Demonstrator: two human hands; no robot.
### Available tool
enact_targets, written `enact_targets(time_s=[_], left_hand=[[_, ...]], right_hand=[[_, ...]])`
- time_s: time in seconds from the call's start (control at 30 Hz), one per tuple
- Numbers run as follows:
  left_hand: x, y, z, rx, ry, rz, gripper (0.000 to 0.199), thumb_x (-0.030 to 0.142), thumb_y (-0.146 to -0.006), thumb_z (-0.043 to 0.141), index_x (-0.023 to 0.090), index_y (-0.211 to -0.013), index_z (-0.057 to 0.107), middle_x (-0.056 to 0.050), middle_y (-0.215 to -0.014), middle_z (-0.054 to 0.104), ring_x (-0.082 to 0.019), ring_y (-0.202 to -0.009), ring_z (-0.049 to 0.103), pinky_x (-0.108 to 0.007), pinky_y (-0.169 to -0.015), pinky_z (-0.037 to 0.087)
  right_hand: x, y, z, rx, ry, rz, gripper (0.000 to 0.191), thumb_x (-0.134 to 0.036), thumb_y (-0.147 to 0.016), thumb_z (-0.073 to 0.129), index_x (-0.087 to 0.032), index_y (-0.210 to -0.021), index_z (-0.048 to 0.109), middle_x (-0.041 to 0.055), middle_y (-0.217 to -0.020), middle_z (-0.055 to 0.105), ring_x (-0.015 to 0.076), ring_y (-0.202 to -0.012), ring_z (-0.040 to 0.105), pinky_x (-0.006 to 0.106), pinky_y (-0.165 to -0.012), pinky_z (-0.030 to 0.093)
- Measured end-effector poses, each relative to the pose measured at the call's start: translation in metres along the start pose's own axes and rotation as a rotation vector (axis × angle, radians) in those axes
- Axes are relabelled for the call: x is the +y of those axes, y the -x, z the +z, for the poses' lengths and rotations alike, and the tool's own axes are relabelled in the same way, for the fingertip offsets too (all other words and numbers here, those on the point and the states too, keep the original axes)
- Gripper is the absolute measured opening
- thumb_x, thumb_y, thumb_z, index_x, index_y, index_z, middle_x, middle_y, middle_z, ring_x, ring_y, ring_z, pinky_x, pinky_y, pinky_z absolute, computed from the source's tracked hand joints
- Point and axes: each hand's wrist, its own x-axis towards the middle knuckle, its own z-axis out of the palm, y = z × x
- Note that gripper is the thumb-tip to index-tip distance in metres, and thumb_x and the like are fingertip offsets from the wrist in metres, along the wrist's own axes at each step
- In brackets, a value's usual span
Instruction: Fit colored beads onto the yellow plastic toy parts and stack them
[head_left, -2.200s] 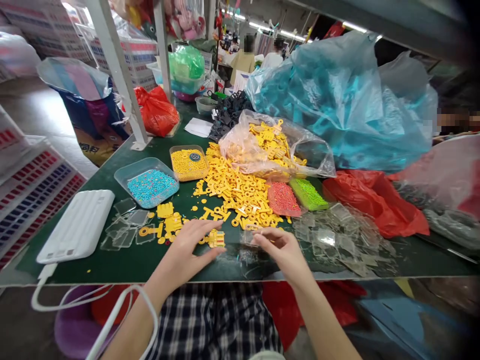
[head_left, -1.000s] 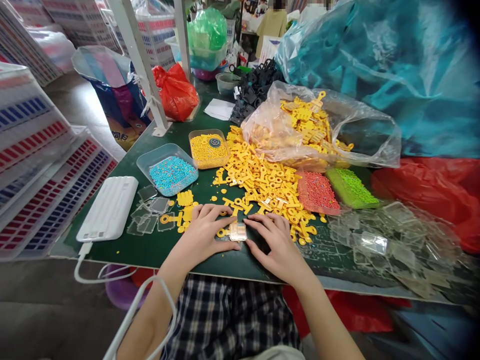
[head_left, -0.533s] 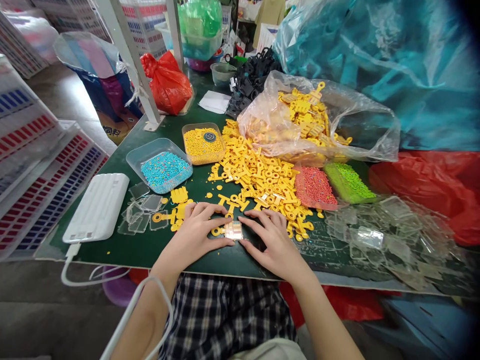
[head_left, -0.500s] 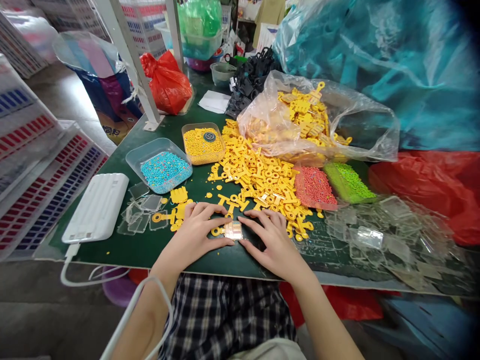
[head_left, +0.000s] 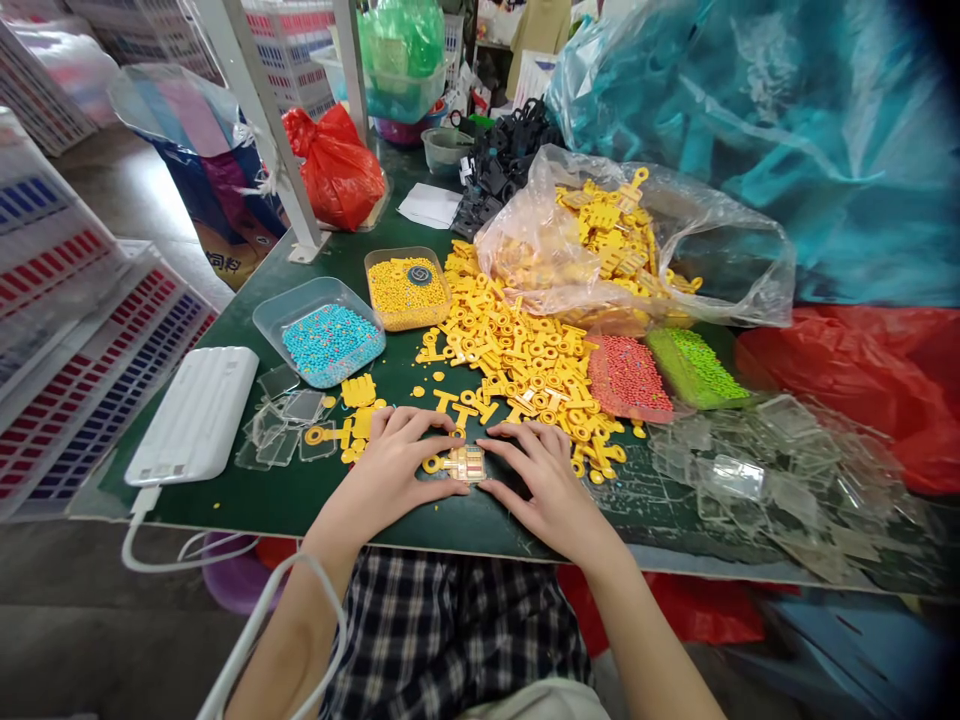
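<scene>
At the left of the bench [head_left: 262,510] lies a white power bank [head_left: 193,412], with blue beads [head_left: 330,338] in a tray behind and a few clear plates [head_left: 279,447] just beside it. Next come loose yellow parts [head_left: 360,390], close to my left hand [head_left: 386,470].

My left thumb and forefinger form a wide arch, tips against the left corners of the yellow piece [head_left: 467,465]; its ring end [head_left: 432,464] sits inside that arch. The piece lies flat on the bench between my hands, showing coloured rows under what appears to be a clear cover.

My right hand [head_left: 541,485] mirrors the left: thumb and forefinger bowed apart, tips at the right corners, remaining fingers curled. Pressure cannot be determined.

Assessment: light, stiff plastic; the glossy face probably slippery, the thin cover liable to crack or skew. Recommended hold: opposite edges near the corners, even pressure, face untouched.

Further right: red beads [head_left: 628,372], then a spread of clear plastic pieces [head_left: 739,480], well apart from the piece.
</scene>
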Motion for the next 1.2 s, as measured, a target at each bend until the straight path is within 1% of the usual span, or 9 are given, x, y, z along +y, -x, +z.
enact_targets(time_s=[0.17, 0.27, 0.4, 0.53, 0.63, 0.77, 0.87, 1.03, 1.2], left_hand=[[-0.001, 0.001, 0.001, 0.024, 0.026, 0.002, 0.037, 0.048, -0.078, 0.074, 0.029, -0.109, 0.071, -0.004, -0.118, 0.066, -0.026, -0.109, 0.053, -0.045, -0.1, 0.034], [-0.001, 0.001, 0.002, 0.087, 0.048, -0.004, 0.041, 0.049, -0.078, 0.074, 0.028, -0.113, 0.069, -0.005, -0.118, 0.066, -0.026, -0.108, 0.054, -0.045, -0.099, 0.036], [0.005, 0.001, 0.001, 0.192, 0.13, -0.034, 0.044, 0.047, -0.079, 0.074, 0.027, -0.118, 0.067, -0.006, -0.116, 0.068, -0.027, -0.109, 0.055, -0.044, -0.097, 0.04], [0.021, 0.006, 0.0, 0.32, 0.299, -0.046, 0.02, 0.039, -0.089, 0.065, 0.026, -0.102, 0.073, -0.005, -0.108, 0.072, -0.023, -0.1, 0.06, -0.042, -0.092, 0.046], [0.036, 0.015, 0.003, 0.416, 0.433, -0.058, 0.018, 0.033, -0.093, 0.06, 0.023, -0.091, 0.075, -0.006, -0.094, 0.074, -0.02, -0.09, 0.064, -0.038, -0.085, 0.052], [0.05, 0.026, 0.009, 0.459, 0.564, -0.09, 0.019, 0.034, -0.091, 0.063, 0.022, -0.085, 0.075, -0.005, -0.084, 0.074, -0.019, -0.083, 0.065, -0.034, -0.076, 0.055], [0.055, 0.031, 0.009, 0.459, 0.631, -0.141, 0.02, 0.036, -0.089, 0.065, 0.021, -0.081, 0.075, -0.005, -0.081, 0.073, -0.019, -0.08, 0.065, -0.035, -0.077, 0.054], [0.054, 0.039, 0.006, 0.412, 0.739, -0.175, 0.022, 0.038, -0.087, 0.067, 0.02, -0.076, 0.073, -0.005, -0.079, 0.072, -0.019, -0.077, 0.065, -0.037, -0.078, 0.052], [0.051, 0.047, 0.005, 0.39, 0.812, -0.182, 0.015, 0.03, -0.085, 0.068, 0.02, -0.074, 0.071, -0.005, -0.079, 0.072, -0.019, -0.078, 0.064, -0.035, -0.076, 0.051]], right_hand=[[0.0, 0.0, 0.0, 0.027, -0.026, -0.003, 0.03, -0.038, -0.094, 0.056, -0.026, -0.121, 0.059, 0.0075, -0.122, 0.063, 0.0265, -0.109, 0.052, 0.047, -0.094, 0.042], [0.0, 0.0, -0.001, 0.095, -0.054, 0.001, 0.029, -0.039, -0.091, 0.06, -0.025, -0.117, 0.06, 0.0071, -0.118, 0.066, 0.0268, -0.107, 0.053, 0.047, -0.093, 0.042], [-0.003, 0.001, -0.003, 0.28, -0.099, 0.015, 0.028, -0.038, -0.086, 0.066, -0.025, -0.111, 0.062, 0.006, -0.106, 0.07, 0.026, -0.1, 0.056, 0.045, -0.087, 0.045], [-0.011, 0.002, -0.005, 0.487, -0.131, 0.027, 0.025, -0.035, -0.082, 0.071, -0.026, -0.104, 0.064, 0.0049, -0.095, 0.072, 0.0246, -0.092, 0.061, 0.044, -0.083, 0.047], [-0.018, 0.003, -0.006, 0.567, -0.191, 0.019, 0.023, -0.033, -0.078, 0.073, -0.026, -0.099, 0.065, 0.0041, -0.089, 0.072, 0.0236, -0.085, 0.062, 0.043, -0.078, 0.049], [-0.029, 0.006, -0.007, 0.584, -0.255, 0.008, 0.022, -0.032, -0.078, 0.074, -0.026, -0.096, 0.063, 0.0046, -0.086, 0.071, 0.0235, -0.082, 0.063, 0.042, -0.073, 0.05], [-0.036, 0.008, -0.007, 0.601, -0.278, -0.024, 0.021, -0.031, -0.079, 0.074, -0.025, -0.094, 0.061, 0.0041, -0.083, 0.07, 0.0221, -0.079, 0.062, 0.04, -0.071, 0.051], [-0.044, 0.009, -0.005, 0.6, -0.291, -0.046, 0.021, -0.031, -0.078, 0.073, -0.025, -0.093, 0.06, 0.0037, -0.082, 0.07, 0.0218, -0.077, 0.063, 0.04, -0.069, 0.051], [-0.049, 0.01, -0.004, 0.572, -0.321, -0.059, 0.021, -0.031, -0.078, 0.074, -0.025, -0.092, 0.058, 0.0028, -0.082, 0.07, 0.0209, -0.076, 0.062, 0.039, -0.069, 0.051]])
